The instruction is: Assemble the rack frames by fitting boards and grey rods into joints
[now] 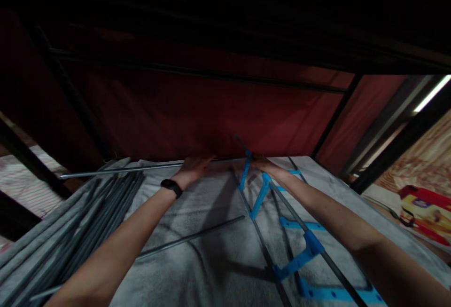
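My left hand, with a black band on its wrist, is closed on a long grey metal rod lying nearly crosswise. The rod runs from the far left towards a blue plastic bracket at the far end of a frame. Beside that bracket, my right hand appears closed around it, its fingers partly hidden. Grey tubes and several blue brackets, one a nearer bracket, make up the frame beneath my right forearm. Another loose rod lies between my arms.
A bundle of grey rods lies at the left on a pale grey blanket. Behind it hangs a red cloth, with a dark metal bar across it. A red and yellow package sits at the right.
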`<action>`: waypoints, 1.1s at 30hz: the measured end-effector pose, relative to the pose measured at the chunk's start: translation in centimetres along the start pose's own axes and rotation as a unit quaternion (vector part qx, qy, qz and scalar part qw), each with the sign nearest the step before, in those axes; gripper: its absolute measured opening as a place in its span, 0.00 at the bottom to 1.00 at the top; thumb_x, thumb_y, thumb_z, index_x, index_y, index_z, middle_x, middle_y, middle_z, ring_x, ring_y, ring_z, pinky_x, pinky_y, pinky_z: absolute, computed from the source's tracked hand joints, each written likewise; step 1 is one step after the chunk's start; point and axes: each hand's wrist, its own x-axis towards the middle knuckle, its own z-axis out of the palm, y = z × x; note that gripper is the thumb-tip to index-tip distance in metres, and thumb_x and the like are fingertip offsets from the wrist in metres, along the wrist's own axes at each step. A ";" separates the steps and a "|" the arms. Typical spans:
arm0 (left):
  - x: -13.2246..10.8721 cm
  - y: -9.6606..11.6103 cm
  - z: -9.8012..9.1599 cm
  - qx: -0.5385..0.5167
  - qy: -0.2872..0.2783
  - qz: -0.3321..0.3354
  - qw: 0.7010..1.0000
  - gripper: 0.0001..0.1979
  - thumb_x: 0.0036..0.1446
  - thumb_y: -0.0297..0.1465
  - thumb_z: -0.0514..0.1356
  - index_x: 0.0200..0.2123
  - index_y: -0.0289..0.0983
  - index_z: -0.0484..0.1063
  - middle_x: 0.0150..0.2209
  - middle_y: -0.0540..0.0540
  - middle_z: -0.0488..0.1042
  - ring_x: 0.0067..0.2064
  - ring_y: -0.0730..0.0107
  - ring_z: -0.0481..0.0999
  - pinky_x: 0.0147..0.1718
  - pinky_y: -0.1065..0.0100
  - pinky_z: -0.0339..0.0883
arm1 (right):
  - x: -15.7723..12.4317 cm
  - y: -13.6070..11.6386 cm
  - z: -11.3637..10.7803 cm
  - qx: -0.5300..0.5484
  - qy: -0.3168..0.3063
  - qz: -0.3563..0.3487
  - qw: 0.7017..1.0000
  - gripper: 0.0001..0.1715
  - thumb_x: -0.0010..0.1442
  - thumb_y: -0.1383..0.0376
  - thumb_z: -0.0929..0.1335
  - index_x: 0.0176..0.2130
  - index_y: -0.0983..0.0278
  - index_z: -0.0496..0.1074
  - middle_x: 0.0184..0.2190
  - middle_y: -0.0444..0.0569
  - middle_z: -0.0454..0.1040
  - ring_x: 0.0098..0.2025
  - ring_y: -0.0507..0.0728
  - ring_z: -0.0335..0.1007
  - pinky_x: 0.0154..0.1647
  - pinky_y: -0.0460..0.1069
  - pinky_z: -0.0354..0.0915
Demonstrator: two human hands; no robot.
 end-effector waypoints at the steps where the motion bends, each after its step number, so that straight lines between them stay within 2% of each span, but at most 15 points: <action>1: -0.8 -0.7 -0.4 0.018 0.011 -0.005 1.000 0.31 0.65 0.29 0.51 0.71 0.45 0.57 0.61 0.39 0.73 0.57 0.57 0.75 0.54 0.58 0.64 | -0.2 0.2 -0.1 0.010 -0.005 0.006 1.000 0.05 0.45 0.68 0.67 0.28 0.61 0.70 0.25 0.42 0.72 0.32 0.54 0.66 0.41 0.49 0.67; 4: -3.2 -2.4 -1.6 0.068 0.051 -0.014 0.996 0.33 0.64 0.26 0.52 0.71 0.45 0.56 0.62 0.39 0.71 0.58 0.56 0.74 0.56 0.58 0.63 | -0.7 0.3 0.1 0.058 0.004 0.008 0.998 0.06 0.47 0.64 0.68 0.30 0.62 0.70 0.29 0.43 0.74 0.35 0.54 0.67 0.43 0.49 0.67; 7: -5.2 -3.4 -2.2 0.098 0.052 -0.033 0.993 0.31 0.63 0.26 0.53 0.69 0.45 0.60 0.60 0.37 0.74 0.55 0.54 0.76 0.55 0.56 0.65 | -1.4 0.0 0.5 0.108 0.006 0.011 0.994 0.10 0.47 0.62 0.68 0.32 0.62 0.72 0.30 0.44 0.76 0.35 0.54 0.69 0.42 0.48 0.67; 9: -6.0 -3.7 -2.0 0.107 0.047 -0.034 0.993 0.29 0.63 0.26 0.51 0.67 0.45 0.64 0.57 0.37 0.76 0.53 0.52 0.78 0.52 0.55 0.66 | -2.1 -0.4 0.5 0.128 -0.014 0.020 0.991 0.12 0.47 0.61 0.69 0.34 0.62 0.74 0.31 0.45 0.77 0.35 0.54 0.70 0.41 0.47 0.67; 13: -6.5 -3.7 -1.1 0.111 0.035 -0.030 0.993 0.28 0.63 0.23 0.49 0.64 0.42 0.69 0.53 0.36 0.78 0.48 0.52 0.80 0.50 0.56 0.67 | -3.8 -1.0 0.6 0.124 -0.032 0.037 0.991 0.17 0.45 0.64 0.70 0.39 0.62 0.76 0.35 0.47 0.80 0.37 0.56 0.74 0.40 0.48 0.69; 17: -6.1 -3.1 -0.8 0.109 0.034 -0.027 0.993 0.27 0.63 0.25 0.50 0.64 0.42 0.68 0.53 0.37 0.77 0.49 0.55 0.79 0.54 0.56 0.64 | -5.0 -0.8 1.2 0.081 -0.036 -0.010 0.996 0.20 0.45 0.69 0.70 0.41 0.61 0.76 0.40 0.46 0.81 0.44 0.58 0.75 0.45 0.49 0.70; 19: -6.1 -2.7 -0.8 0.105 0.051 -0.015 0.993 0.27 0.64 0.25 0.51 0.65 0.42 0.67 0.55 0.37 0.75 0.52 0.55 0.77 0.56 0.55 0.62 | -5.2 -0.5 1.3 0.057 -0.035 -0.003 0.998 0.16 0.48 0.68 0.68 0.39 0.61 0.76 0.35 0.45 0.80 0.40 0.57 0.75 0.42 0.47 0.70; 21: -6.5 -1.7 -0.5 0.093 0.079 0.012 0.992 0.28 0.64 0.25 0.51 0.66 0.42 0.65 0.58 0.35 0.72 0.56 0.53 0.73 0.59 0.53 0.60 | -5.3 0.0 1.2 0.035 -0.034 0.042 0.998 0.12 0.51 0.68 0.67 0.38 0.62 0.75 0.27 0.43 0.77 0.31 0.54 0.72 0.33 0.46 0.68; 23: -7.4 0.2 0.7 0.073 0.099 0.032 0.992 0.27 0.66 0.25 0.49 0.66 0.41 0.65 0.60 0.34 0.70 0.59 0.52 0.71 0.59 0.52 0.60 | -5.4 0.3 1.0 0.035 -0.032 0.092 0.995 0.10 0.53 0.68 0.67 0.37 0.63 0.74 0.22 0.41 0.73 0.23 0.52 0.66 0.26 0.45 0.64; 25: -9.1 3.1 2.9 0.040 0.087 0.038 0.995 0.24 0.68 0.27 0.47 0.63 0.39 0.68 0.58 0.34 0.71 0.58 0.53 0.71 0.58 0.52 0.62 | -5.6 0.4 0.7 0.063 -0.031 0.123 0.990 0.09 0.55 0.68 0.67 0.38 0.63 0.74 0.21 0.42 0.72 0.22 0.51 0.65 0.24 0.45 0.63; 28: -12.2 8.0 7.6 -0.036 -0.007 0.051 0.998 0.20 0.69 0.33 0.49 0.59 0.38 0.71 0.57 0.36 0.72 0.57 0.55 0.72 0.58 0.53 0.64 | -6.1 0.4 0.3 0.076 -0.023 0.117 0.990 0.05 0.57 0.64 0.68 0.34 0.64 0.74 0.25 0.46 0.75 0.25 0.52 0.68 0.26 0.45 0.64; 31: -14.7 11.3 11.9 -0.075 -0.095 0.011 0.993 0.21 0.68 0.29 0.50 0.61 0.40 0.69 0.60 0.37 0.71 0.60 0.56 0.71 0.59 0.52 0.65 | -6.5 0.5 -0.1 0.032 -0.037 0.080 0.996 0.16 0.61 0.55 0.70 0.29 0.65 0.74 0.24 0.48 0.76 0.24 0.52 0.67 0.26 0.45 0.63; 33: -15.5 12.1 13.4 -0.072 -0.123 -0.004 0.990 0.24 0.65 0.24 0.48 0.61 0.41 0.69 0.61 0.38 0.71 0.61 0.56 0.70 0.59 0.51 0.66 | -6.7 0.6 -0.4 0.019 -0.041 0.084 0.995 0.22 0.61 0.49 0.70 0.28 0.64 0.73 0.21 0.47 0.74 0.22 0.52 0.66 0.24 0.45 0.61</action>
